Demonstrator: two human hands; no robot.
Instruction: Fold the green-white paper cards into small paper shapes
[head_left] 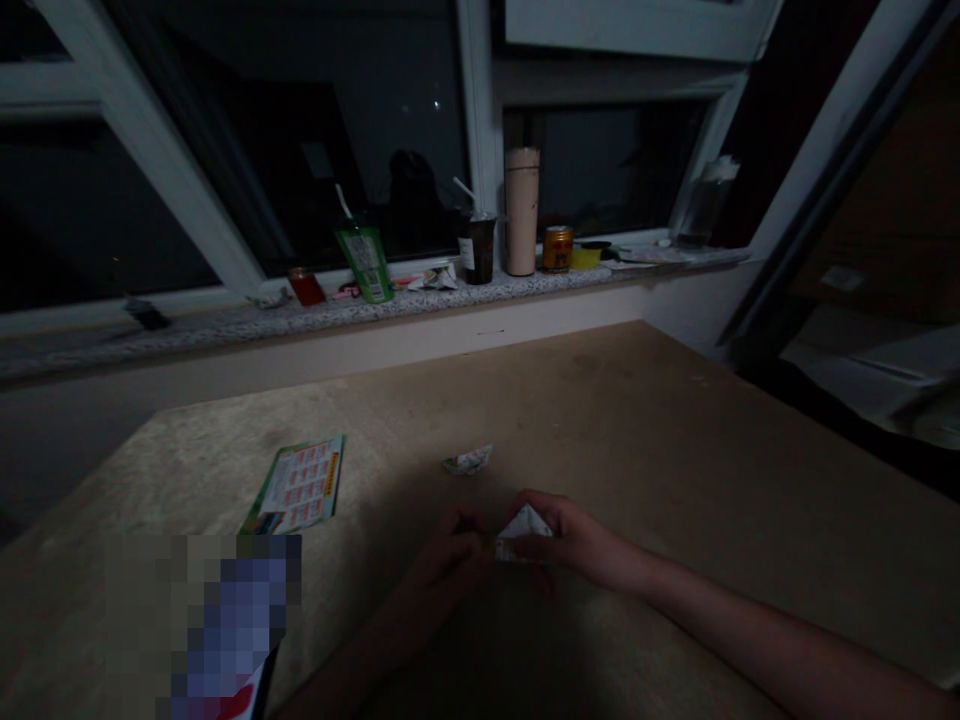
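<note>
Over the near middle of a broad, dull brown tabletop (637,420), seen from the head camera, the right hand (574,540) grasps a small, pale, printed paper folded into a triangle (527,522), while the left hand (454,560) is beside its left edge with fingers bent, too shadowed to tell whether it grips. Just beyond lies a small boat-shaped piece of folded, patterned paper (469,461), with a green-bordered, printed sheet (304,485) to its left. Behind, a speckled stone windowsill (427,298) bears a tall, pale pink, cylindrical flask (522,212) beside a squat orange jar (558,250).
</note>
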